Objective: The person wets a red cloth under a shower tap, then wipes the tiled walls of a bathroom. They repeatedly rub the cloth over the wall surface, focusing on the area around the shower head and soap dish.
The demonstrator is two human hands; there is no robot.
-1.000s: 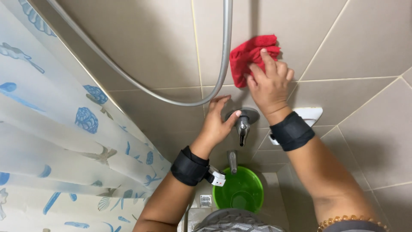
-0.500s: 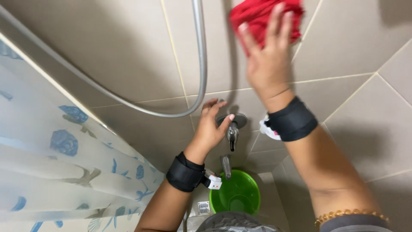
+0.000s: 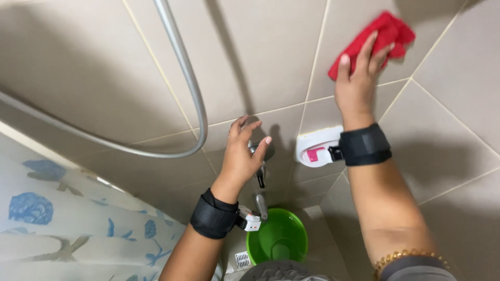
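Note:
My right hand (image 3: 358, 83) presses a red cloth (image 3: 376, 40) flat against the beige wall tiles (image 3: 260, 57), high at the upper right. My left hand (image 3: 242, 153) rests with spread fingers on the chrome tap (image 3: 259, 165) fixed to the wall lower down. Both wrists wear black bands; the left one carries a small white device. The tap's spout points down over a green bucket (image 3: 277, 237).
A grey shower hose (image 3: 182, 73) loops across the wall at left. A white shower curtain with blue sea prints (image 3: 62, 229) hangs at the lower left. A white wall fitting with a pink part (image 3: 315, 148) sits beside the tap.
My right hand has slid the red cloth to the right across the upper tiles. The left hand has stayed on the tap, its fingers now looser. The view has shifted.

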